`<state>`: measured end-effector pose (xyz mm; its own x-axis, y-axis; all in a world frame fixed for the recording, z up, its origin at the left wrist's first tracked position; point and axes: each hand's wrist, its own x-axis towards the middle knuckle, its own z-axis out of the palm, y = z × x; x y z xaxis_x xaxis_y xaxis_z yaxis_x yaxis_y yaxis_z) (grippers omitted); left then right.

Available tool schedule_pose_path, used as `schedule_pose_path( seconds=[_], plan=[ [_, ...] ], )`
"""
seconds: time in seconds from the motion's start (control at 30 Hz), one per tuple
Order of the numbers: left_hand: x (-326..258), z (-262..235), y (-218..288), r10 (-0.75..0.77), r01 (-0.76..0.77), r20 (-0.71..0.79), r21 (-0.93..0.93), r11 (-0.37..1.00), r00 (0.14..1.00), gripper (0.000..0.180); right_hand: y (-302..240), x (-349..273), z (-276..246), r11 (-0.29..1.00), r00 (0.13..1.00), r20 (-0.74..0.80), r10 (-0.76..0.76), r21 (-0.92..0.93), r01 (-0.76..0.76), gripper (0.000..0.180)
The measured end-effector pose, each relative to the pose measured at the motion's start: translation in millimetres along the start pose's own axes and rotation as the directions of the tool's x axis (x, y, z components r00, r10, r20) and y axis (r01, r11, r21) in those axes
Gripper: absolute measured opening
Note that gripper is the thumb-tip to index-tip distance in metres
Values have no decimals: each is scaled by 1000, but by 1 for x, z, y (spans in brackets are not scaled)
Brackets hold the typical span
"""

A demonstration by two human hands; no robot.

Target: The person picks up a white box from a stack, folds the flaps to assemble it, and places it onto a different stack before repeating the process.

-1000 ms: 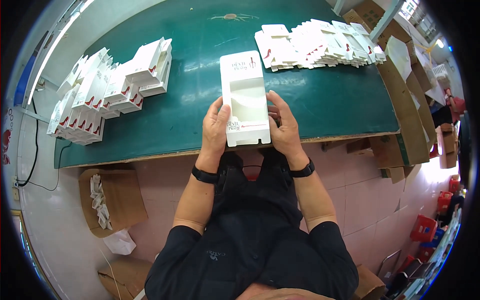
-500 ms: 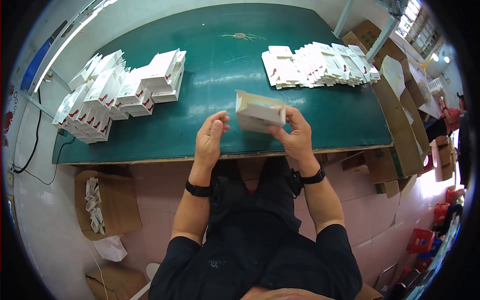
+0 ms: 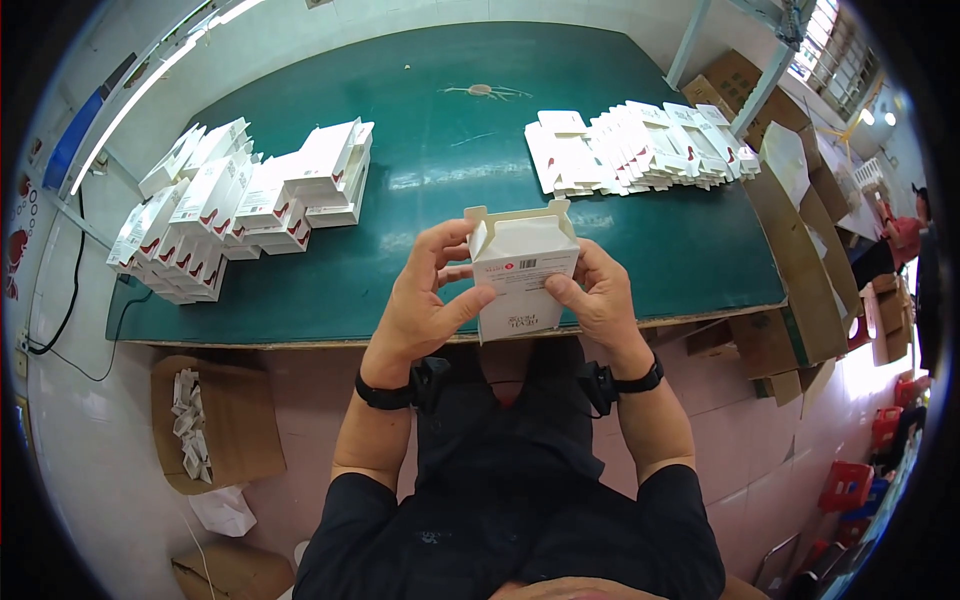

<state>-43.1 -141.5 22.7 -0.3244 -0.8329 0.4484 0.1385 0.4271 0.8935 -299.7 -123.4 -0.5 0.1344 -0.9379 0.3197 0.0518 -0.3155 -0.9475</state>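
Observation:
Over the table's near edge I hold a small white carton (image 3: 523,288), its top end open with the flaps standing up. Printing and a barcode show on the face turned toward me. My right hand (image 3: 602,300) grips the right side, thumb on the front face. On the opposite side my left hand (image 3: 428,295) has its thumb against the front face and its fingers at the left edge. Several made-up white cartons (image 3: 215,190) stand stacked at the table's left. At the right lies a spread row of flat white carton blanks (image 3: 640,150).
The green tabletop (image 3: 430,110) lies under everything. On the floor at left stands an open cardboard box (image 3: 250,440) with white pieces inside. Large cardboard boxes (image 3: 800,260) crowd the table's right end. A metal post (image 3: 768,85) rises at the far right corner.
The carton has come nearer to me and turned its printed face up, with its open end now away from me. My left hand, apart from it before, now touches its left side.

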Motion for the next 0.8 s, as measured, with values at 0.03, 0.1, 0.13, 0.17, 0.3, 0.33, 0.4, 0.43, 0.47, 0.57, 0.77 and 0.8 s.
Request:
schedule_pose_path(
  seconds=[0.03,0.1,0.13,0.17,0.3,0.33,0.4,0.43,0.47,0.57,0.77,0.8],
  plan=[
    [0,-3,3,-57,57,30,-1,998,998,72,-3,0,0,999,1000,22,16,-43,-15,48],
    [1,-7,6,-117,118,57,-1,993,991,71,-9,2,4,998,999,-15,-33,-55,32,48],
    [2,-8,6,-135,136,66,-9,991,989,70,-13,4,8,994,995,-51,-86,-71,82,48],
    [3,-9,7,-153,154,76,-17,988,985,69,-16,4,9,987,987,-86,-139,-89,131,48],
    [3,-11,-2,-127,126,110,12,992,986,64,-26,16,4,942,954,-24,-300,-167,292,48],
    [3,-11,-4,-105,102,122,30,994,987,62,-28,19,2,943,955,-28,-295,-168,287,48],
    [5,-9,-6,-111,108,111,39,993,988,62,-31,25,0,964,973,42,-225,-135,229,45],
    [7,-8,-6,-110,106,95,51,993,989,61,-31,27,0,972,978,81,-193,-119,202,44],
    [8,-7,-6,-109,104,79,63,993,991,61,-30,27,-2,973,978,80,-191,-118,200,44],
    [8,-5,-12,-65,64,39,9,998,997,61,-28,27,-6,980,980,0,-200,-6,200,38],
    [11,5,-21,99,-101,-29,-100,990,995,64,-25,22,-1,974,977,-91,-192,103,201,35],
    [11,6,-23,127,-129,-31,-119,984,991,64,-26,21,-2,974,978,-91,-189,109,199,35]
  ],
)
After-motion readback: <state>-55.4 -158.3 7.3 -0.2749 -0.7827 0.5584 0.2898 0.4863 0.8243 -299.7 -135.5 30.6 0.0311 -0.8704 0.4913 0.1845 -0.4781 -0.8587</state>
